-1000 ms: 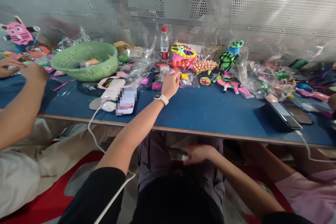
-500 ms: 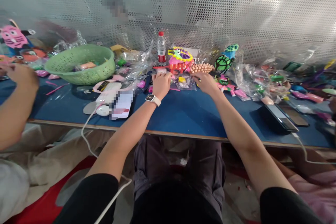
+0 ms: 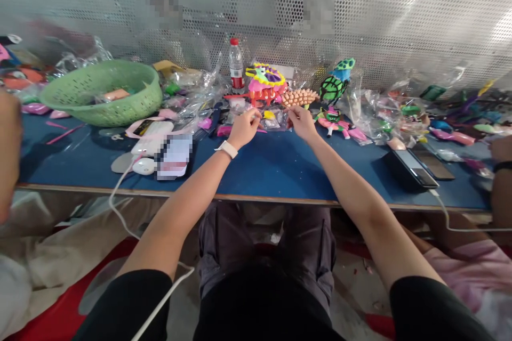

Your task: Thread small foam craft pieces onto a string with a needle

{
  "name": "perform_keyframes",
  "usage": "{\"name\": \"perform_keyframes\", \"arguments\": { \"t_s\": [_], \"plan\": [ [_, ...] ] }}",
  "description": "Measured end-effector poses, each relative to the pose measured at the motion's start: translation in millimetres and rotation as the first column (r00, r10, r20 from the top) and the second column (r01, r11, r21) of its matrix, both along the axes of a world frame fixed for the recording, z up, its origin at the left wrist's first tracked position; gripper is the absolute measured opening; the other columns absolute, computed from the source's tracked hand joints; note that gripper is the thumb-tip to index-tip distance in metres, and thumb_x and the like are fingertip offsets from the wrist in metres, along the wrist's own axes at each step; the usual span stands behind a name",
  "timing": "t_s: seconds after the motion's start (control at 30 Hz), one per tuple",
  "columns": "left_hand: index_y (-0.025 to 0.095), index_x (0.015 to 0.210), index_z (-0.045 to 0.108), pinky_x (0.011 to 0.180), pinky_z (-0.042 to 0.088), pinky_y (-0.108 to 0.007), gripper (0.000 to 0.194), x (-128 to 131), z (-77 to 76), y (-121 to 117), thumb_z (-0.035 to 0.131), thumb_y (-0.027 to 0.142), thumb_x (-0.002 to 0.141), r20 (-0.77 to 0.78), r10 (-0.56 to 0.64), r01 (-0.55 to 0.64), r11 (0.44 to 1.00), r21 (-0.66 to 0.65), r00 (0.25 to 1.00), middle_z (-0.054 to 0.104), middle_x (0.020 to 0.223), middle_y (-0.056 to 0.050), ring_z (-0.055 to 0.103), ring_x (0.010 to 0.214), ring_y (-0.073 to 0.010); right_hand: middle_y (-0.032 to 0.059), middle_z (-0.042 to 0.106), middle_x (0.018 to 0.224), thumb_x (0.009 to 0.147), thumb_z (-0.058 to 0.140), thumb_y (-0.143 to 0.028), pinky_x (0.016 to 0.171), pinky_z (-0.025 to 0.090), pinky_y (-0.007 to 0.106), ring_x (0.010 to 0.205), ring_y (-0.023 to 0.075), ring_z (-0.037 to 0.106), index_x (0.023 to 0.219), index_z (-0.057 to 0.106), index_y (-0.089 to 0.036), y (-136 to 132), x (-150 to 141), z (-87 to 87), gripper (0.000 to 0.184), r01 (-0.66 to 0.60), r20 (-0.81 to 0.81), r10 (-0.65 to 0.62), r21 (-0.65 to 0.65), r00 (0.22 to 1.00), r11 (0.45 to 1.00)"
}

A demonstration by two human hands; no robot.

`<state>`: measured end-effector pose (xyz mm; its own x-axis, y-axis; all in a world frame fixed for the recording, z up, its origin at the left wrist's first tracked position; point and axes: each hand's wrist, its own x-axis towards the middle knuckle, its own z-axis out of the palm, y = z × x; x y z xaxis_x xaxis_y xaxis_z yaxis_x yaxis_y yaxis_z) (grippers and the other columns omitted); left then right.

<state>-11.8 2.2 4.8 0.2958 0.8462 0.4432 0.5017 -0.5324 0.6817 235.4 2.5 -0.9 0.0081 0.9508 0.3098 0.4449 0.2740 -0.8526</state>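
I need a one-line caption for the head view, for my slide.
Left hand and right hand flank a yellow piece at a blue table, a red-capped bottle behind.

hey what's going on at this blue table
Someone is working at the blue table, left hand and right hand close together, with a small yellow piece between them. What either hand grips is too small to tell. Just beyond are a pink figure with a yellow-edged frill and a clear plastic bottle with a red cap.
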Motion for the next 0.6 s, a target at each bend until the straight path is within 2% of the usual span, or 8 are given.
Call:
{"name": "perform_keyframes", "arguments": {
  "t_s": [0.17,0.23,0.33,0.5,0.6],
  "plan": [
    [0.022,0.092,0.075,0.1,0.064,-0.04,0.015,-2.5,4.5,4.0,0.069,0.011,0.1,0.037,-0.031,0.029,0.998,0.053,0.999,0.088,0.107,-0.008,0.082,0.103,-0.024,0.0022,0.071,0.089,0.11,0.062,-0.049,0.086,0.067,0.041,0.078,0.0193,0.076,0.114,0.073,-0.026,0.4,-5.7,-4.3,0.026,-0.102,-0.185,0.097,-0.016,0.978,0.995],
    [0.022,0.092,0.078,0.098,0.066,-0.041,0.012,-3.4,3.2,6.8,0.073,0.015,0.1,0.053,-0.056,0.054,0.998,0.044,0.997,0.088,0.108,-0.009,0.081,0.1,-0.024,0.0021,0.072,0.089,0.109,0.066,-0.047,0.091,0.068,0.042,0.08,0.0194,0.077,0.114,0.075,-0.025,-1.2,-6.9,-4.3,0.025,-0.146,-0.227,0.139,-0.017,0.964,0.989],
    [0.02,0.096,0.079,0.088,0.067,-0.039,0.007,-2.3,-2.4,9.8,0.075,0.021,0.102,0.151,-0.126,0.133,0.99,-0.037,0.98,0.086,0.101,-0.008,0.079,0.089,-0.0216,0.0025,0.075,0.089,0.106,0.073,-0.046,0.093,0.069,0.041,0.082,0.0186,0.078,0.113,0.079,-0.023,-4.2,-8.2,-3.3,0.024,-0.196,-0.273,0.182,-0.022,0.945,0.98],
    [0.018,0.095,0.076,0.08,0.066,-0.034,0.016,1.3,-10.2,12.6,0.084,0.03,0.103,0.348,-0.197,0.246,0.964,-0.102,0.916,0.078,0.087,-0.004,0.075,0.076,-0.0161,0.0057,0.084,0.092,0.097,0.087,-0.053,0.079,0.066,0.031,0.083,0.0175,0.076,0.107,0.086,-0.022,-5.9,-12.8,-2.9,0.033,-0.211,-0.258,0.202,-0.008,0.945,0.977],
    [0.018,0.094,0.075,0.074,0.063,-0.028,0.018,1.9,-11.6,13.7,0.087,0.03,0.1,0.403,-0.196,0.274,0.95,-0.147,0.894,0.074,0.077,-0.002,0.072,0.073,-0.0145,0.0044,0.083,0.088,0.094,0.091,-0.053,0.067,0.06,0.027,0.073,0.0141,0.068,0.099,0.087,-0.021,-4.0,-14.9,-3.6,0.033,-0.2,-0.242,0.201,0.03,0.949,0.979]
  ]
}}
